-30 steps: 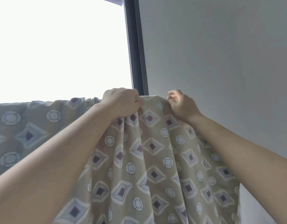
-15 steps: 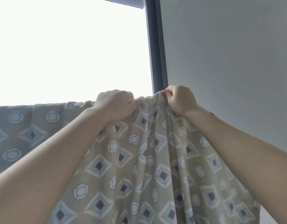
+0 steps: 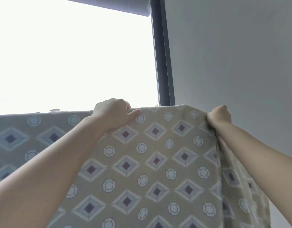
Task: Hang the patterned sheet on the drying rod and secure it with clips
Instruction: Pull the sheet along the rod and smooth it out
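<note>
The patterned sheet [image 3: 158, 153], beige with purple diamonds and white rings, hangs over a horizontal rod that is hidden under its top fold. Its top edge runs straight across the view, stretched flat between my hands. My left hand [image 3: 114, 116] grips the top fold near the middle. My right hand [image 3: 219, 116] clutches the bunched right end of the sheet, where the cloth falls in folds. No clips are in view.
A bright window [image 3: 73, 60] fills the upper left, with a dark frame post [image 3: 163, 63] and a rolled blind [image 3: 119, 5] at its top. A plain grey wall [image 3: 232, 55] is on the right, close behind my right hand.
My right hand has pulled the gathered sheet end to the right, away from my left hand. The bunched folds between the hands have flattened out along the top edge.
</note>
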